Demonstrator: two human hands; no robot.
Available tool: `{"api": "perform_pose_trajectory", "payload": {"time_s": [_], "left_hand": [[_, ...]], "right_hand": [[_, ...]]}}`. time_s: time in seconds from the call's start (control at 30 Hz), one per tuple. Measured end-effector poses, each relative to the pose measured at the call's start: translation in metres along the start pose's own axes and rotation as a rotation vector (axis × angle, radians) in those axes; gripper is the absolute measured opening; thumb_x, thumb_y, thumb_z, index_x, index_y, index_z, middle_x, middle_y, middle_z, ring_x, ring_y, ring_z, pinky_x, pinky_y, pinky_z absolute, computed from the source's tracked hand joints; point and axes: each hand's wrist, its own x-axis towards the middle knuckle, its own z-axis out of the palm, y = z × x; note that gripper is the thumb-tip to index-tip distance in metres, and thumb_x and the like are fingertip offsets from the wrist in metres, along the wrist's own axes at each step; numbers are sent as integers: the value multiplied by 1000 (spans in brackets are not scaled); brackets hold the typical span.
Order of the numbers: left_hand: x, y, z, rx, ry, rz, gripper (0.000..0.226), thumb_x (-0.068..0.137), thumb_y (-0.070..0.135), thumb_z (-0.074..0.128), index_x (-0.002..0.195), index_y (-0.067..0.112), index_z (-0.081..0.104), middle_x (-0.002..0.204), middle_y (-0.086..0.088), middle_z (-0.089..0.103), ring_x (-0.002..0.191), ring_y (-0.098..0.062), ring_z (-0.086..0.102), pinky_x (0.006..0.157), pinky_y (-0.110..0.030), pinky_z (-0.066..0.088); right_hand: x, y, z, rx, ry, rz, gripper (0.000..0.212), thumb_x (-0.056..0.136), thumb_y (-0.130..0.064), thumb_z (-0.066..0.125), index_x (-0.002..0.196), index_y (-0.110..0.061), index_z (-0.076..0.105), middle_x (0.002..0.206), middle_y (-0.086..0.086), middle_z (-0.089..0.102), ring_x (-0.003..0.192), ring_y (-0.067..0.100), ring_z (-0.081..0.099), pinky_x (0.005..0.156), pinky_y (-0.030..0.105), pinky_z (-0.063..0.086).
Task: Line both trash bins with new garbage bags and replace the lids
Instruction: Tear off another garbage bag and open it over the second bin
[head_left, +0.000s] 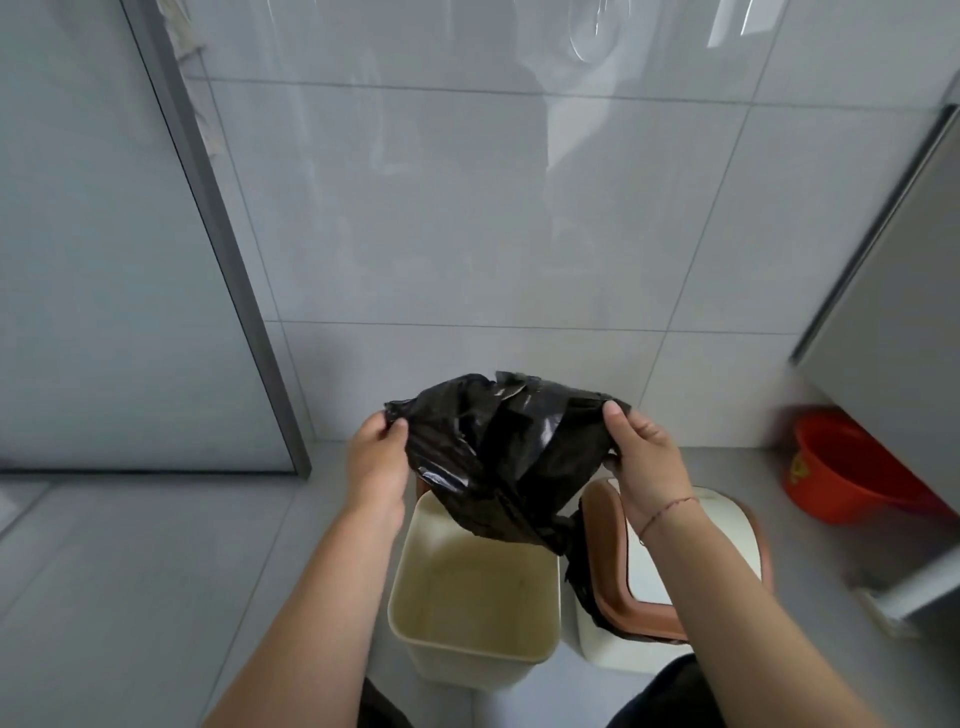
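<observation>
We are spreading the crumpled black plastic garbage bag (498, 457) above the open, unlined cream plastic bin (470, 597), our left hand (376, 462) and right hand (647, 457) each pinching an edge of its mouth. The neighbouring cream bin (618, 649) is already wearing its brown-rimmed lid (670, 561), black plastic showing beneath. Next, we judge, the bag needs lowering inside and cuffing over the rim. The open bin's own lid is showing nowhere; our arms are covering part of the lidded bin.

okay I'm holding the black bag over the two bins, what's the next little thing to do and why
Probably lower the crumpled black plastic bag, held by the left hand and right hand, into the open cream plastic bin below: it is bare inside, while the right bin already shows black liner under its brown-rimmed lid.
</observation>
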Motion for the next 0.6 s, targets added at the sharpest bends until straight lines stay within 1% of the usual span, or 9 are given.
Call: {"api": "perform_pose_trajectory", "payload": {"time_s": [0.07, 0.13, 0.2, 0.27, 0.33, 0.4, 0.47, 0.53, 0.6], "left_hand": [[10, -4, -6, -1, 123, -19, 19, 97, 7, 42, 100, 6, 61, 92, -8, 62, 88, -19, 55, 79, -29, 42], [18, -2, -13, -1, 257, -8, 19, 97, 6, 42, 88, 11, 58, 77, -1, 58, 84, -18, 51, 75, -27, 40], [25, 1, -22, 9, 340, 25, 30, 96, 6, 43, 70, 17, 53, 67, 4, 50, 79, -18, 47, 62, -25, 39], [29, 1, -27, 13, 339, 47, 35, 95, 5, 43, 64, 19, 50, 67, 4, 50, 78, -18, 46, 57, -21, 36], [29, 2, -28, 42, 283, 30, 29, 95, 5, 42, 72, 17, 54, 72, 1, 53, 80, -18, 47, 59, -24, 37], [26, 7, -28, 62, 176, -66, 23, 95, 4, 40, 84, 17, 55, 79, -3, 54, 73, -18, 48, 58, -25, 34], [20, 14, -30, -2, -32, -181, 28, 94, 0, 38, 80, 20, 53, 75, -2, 54, 64, -14, 48, 56, -22, 35], [12, 19, -29, -31, -249, -207, 30, 93, -3, 41, 75, 18, 52, 71, 0, 57, 66, -14, 53, 66, -26, 47], [0, 19, -20, 6, -362, -186, 27, 95, -1, 42, 76, 14, 54, 75, -3, 62, 73, -18, 59, 72, -34, 52]], "right_hand": [[3, -3, -6, 58, 6, -9, 29, 95, -21, 50, 72, -20, 67, 57, -4, 46, 46, 8, 35, 42, 14, 33], [7, -5, -13, 128, 32, 3, 31, 96, -20, 48, 68, -21, 60, 53, -4, 40, 34, 5, 30, 34, 14, 27], [11, -6, -20, 200, 81, 19, 29, 98, -18, 45, 72, -18, 58, 52, -3, 55, 32, 6, 45, 36, 16, 41], [13, -8, -22, 269, 97, 26, 28, 100, -16, 40, 78, -14, 57, 59, -2, 69, 49, 10, 64, 53, 21, 58], [17, -9, -22, 332, 112, 32, 28, 100, -17, 38, 80, -11, 56, 74, 6, 70, 70, 17, 67, 70, 27, 60], [22, -11, -22, 446, 121, 55, 27, 98, -29, 42, 90, -8, 57, 97, 13, 66, 92, 22, 65, 88, 33, 55], [23, -15, -24, 499, 76, 66, 39, 94, -43, 47, 110, -8, 53, 117, 12, 60, 110, 24, 59, 100, 36, 47], [21, -10, -23, 391, 44, 99, 56, 89, -45, 55, 135, -24, 32, 121, 5, 54, 117, 28, 54, 102, 45, 45], [14, 1, -18, 241, 73, 246, 91, 78, -47, 67, 147, -32, 10, 114, 1, 52, 116, 30, 55, 98, 56, 45]]}}
